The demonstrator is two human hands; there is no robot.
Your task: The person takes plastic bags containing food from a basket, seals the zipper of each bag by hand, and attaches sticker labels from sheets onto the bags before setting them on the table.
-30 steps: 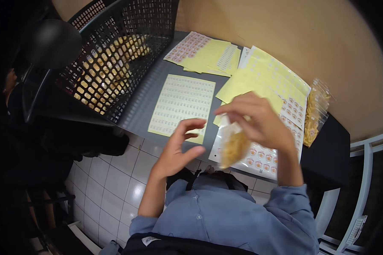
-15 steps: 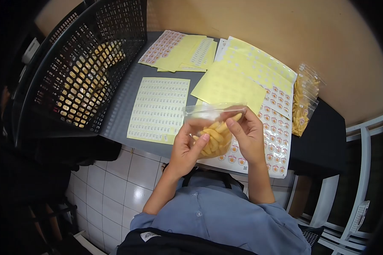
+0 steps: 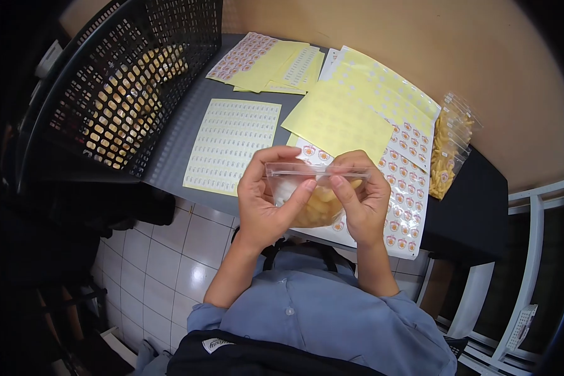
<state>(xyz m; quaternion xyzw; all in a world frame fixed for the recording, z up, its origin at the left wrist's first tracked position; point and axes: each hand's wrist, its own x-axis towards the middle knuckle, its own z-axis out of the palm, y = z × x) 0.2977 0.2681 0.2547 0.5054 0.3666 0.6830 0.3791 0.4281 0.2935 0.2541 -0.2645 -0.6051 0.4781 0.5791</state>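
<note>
A clear zip bag (image 3: pixel 319 210) with yellow, finger-shaped pieces inside hangs between my two hands, over the table's front edge. My left hand (image 3: pixel 266 200) grips its left side, thumb in front and fingers behind near the top. My right hand (image 3: pixel 362 203) pinches the upper right part close to the zip strip. Both thumbs point inward just under the strip. Behind the bag lies a large sheet of round orange and pink stickers (image 3: pixel 407 188), partly covered by a yellow sheet (image 3: pixel 338 119).
A black perforated basket (image 3: pixel 188 37) holding yellow packed items stands at the left. A sheet of small labels (image 3: pixel 232 144) lies left of my hands. More sticker sheets (image 3: pixel 244 59) are at the back. Filled clear bags (image 3: pixel 445 150) lie at the right, by the wall.
My hands have moved up to the bag's zip strip and closer together. The bag has turned more level along its top. The view has shifted slightly.
</note>
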